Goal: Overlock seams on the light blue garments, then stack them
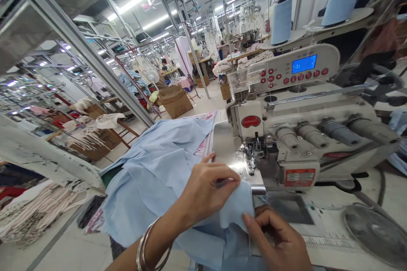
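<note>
Light blue fabric lies heaped on the table to the left of an overlock sewing machine. My left hand, with silver bangles at the wrist, pinches the upper edge of a fabric flap between thumb and forefinger. At the flap's lower right corner, my right hand grips the edge between thumb and fingers. Both hands are just in front of the machine's presser foot. The flap hangs over the front edge of the metal plate, apart from the needle.
Blue thread cones stand behind the machine, near its lit control panel. A metal post slants across the left side. Cardboard boxes and garment piles lie beyond. A round grey pad sits at right.
</note>
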`<state>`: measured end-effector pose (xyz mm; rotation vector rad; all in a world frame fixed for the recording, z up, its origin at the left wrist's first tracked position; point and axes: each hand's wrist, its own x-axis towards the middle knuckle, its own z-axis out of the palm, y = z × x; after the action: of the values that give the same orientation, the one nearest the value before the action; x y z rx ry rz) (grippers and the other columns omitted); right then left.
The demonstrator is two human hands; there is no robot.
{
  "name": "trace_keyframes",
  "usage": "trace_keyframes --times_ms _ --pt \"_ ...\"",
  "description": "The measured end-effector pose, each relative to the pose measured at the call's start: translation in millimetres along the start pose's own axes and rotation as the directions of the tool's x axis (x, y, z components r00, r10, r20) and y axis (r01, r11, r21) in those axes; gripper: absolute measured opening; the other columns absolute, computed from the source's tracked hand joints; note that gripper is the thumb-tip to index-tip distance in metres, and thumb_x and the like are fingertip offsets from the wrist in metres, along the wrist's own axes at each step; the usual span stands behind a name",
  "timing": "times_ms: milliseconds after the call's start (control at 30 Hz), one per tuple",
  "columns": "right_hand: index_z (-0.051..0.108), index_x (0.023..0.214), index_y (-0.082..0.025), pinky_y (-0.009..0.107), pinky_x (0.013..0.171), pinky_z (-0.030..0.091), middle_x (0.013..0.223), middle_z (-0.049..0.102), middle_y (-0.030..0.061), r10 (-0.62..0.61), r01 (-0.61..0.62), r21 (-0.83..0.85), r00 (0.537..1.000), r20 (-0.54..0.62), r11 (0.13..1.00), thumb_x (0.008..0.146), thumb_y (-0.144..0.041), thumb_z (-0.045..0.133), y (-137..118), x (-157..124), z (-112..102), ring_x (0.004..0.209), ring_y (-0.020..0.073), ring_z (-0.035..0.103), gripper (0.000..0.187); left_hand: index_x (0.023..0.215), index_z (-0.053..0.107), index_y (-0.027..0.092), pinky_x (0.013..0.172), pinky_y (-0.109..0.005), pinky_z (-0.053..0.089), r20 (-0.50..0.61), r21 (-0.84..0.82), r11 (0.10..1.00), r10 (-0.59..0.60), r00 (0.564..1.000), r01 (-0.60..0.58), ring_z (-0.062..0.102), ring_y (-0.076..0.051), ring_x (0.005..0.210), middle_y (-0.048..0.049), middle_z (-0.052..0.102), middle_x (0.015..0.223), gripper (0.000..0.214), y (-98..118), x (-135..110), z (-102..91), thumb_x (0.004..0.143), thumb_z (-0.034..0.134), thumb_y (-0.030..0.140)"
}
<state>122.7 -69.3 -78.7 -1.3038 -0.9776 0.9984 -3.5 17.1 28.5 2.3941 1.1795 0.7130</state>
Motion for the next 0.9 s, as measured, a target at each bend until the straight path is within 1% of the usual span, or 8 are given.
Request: trace_keyframes --times_ms 167,267,367,500,600,700,800,900 --pt "0.045 0.053 -0.019 0.023 0.054 0.033 0.056 0.046 -0.0026 0.053 -0.053 0.029 0.998 -0.018 0.998 0.076 -0.052 0.065 -1 1 1 0.055 0.0103 0.041 0.044 0.078 0.065 0.021 0.110 -0.046 0.030 -0.025 0.043 0.999 -0.009 1.000 0.011 0.048 -0.006 0.052 0.0094 0.053 0.057 0.008 -4 2 1.7 0.080 0.063 0.013" --pt "0.047 0.056 -0.019 0.022 0.051 0.033 0.054 0.044 -0.0039 0.141 -0.137 0.126 0.990 -0.022 0.982 0.074 -0.053 0.068 -1 1 6 0.052 0.0092 0.039 0.043 0.082 0.064 0.020 0.105 -0.045 0.035 -0.005 0.169 0.978 0.124 0.992 -0.121 0.053 -0.010 0.064 0.0038 0.057 0.070 0.011 -3 1 3.2 0.084 0.057 0.012" --pt "0.055 0.074 -0.020 0.019 0.049 0.034 0.057 0.046 -0.0054 0.240 -0.225 0.331 0.971 -0.005 0.917 0.069 -0.052 0.073 -3 1 12 0.052 0.0087 0.041 0.036 0.080 0.065 0.019 0.093 -0.046 0.041 -0.040 0.441 0.851 0.335 0.942 -0.284 0.054 -0.017 0.081 -0.0046 0.060 0.086 0.021 5 -8 11.7 0.088 0.047 0.010" --pt "0.063 0.079 -0.021 0.018 0.055 0.042 0.061 0.049 -0.0035 0.206 -0.202 0.378 0.978 0.030 0.903 0.069 -0.050 0.073 0 2 7 0.060 0.0105 0.048 0.032 0.101 0.064 0.009 0.089 -0.043 0.046 -0.080 0.645 0.708 0.438 0.896 -0.288 0.056 -0.022 0.089 -0.0109 0.064 0.095 0.024 18 -26 32.1 0.093 0.041 0.010" --pt "0.065 0.072 -0.019 0.019 0.055 0.047 0.065 0.057 0.0006 0.111 -0.132 0.267 0.990 0.092 0.955 0.070 -0.048 0.072 3 7 -6 0.060 0.0125 0.052 0.030 0.114 0.057 0.004 0.091 -0.040 0.050 -0.106 0.582 0.752 0.447 0.888 -0.309 0.056 -0.025 0.103 -0.0161 0.063 0.109 0.028 21 -31 42.7 0.095 0.038 0.012" --pt "0.067 0.076 -0.018 0.021 0.052 0.048 0.065 0.061 0.0021 0.069 -0.098 0.229 0.989 0.131 0.969 0.072 -0.048 0.071 0 13 -15 0.057 0.0136 0.055 0.031 0.111 0.055 0.004 0.093 -0.040 0.052 -0.114 0.465 0.830 0.402 0.909 -0.309 0.054 -0.025 0.110 -0.0171 0.060 0.114 0.026 18 -26 46.5 0.095 0.037 0.013" --pt "0.067 0.075 -0.018 0.019 0.051 0.047 0.062 0.060 0.0003 0.115 -0.124 0.255 0.992 0.049 0.959 0.072 -0.050 0.071 -11 15 -12 0.055 0.0121 0.054 0.033 0.107 0.053 0.007 0.093 -0.041 0.052 -0.119 0.367 0.891 0.331 0.936 -0.268 0.054 -0.025 0.110 -0.0156 0.060 0.113 0.022 12 -18 47.7 0.093 0.037 0.010" --pt "0.066 0.074 -0.018 0.018 0.053 0.045 0.060 0.057 -0.0016 0.159 -0.147 0.278 0.987 -0.019 0.949 0.071 -0.051 0.071 -20 14 -6 0.056 0.0109 0.052 0.034 0.117 0.049 0.007 0.095 -0.043 0.051 -0.128 0.325 0.909 0.314 0.941 -0.259 0.052 -0.026 0.112 -0.0159 0.058 0.117 0.027 9 -14 47.4 0.092 0.039 0.011"
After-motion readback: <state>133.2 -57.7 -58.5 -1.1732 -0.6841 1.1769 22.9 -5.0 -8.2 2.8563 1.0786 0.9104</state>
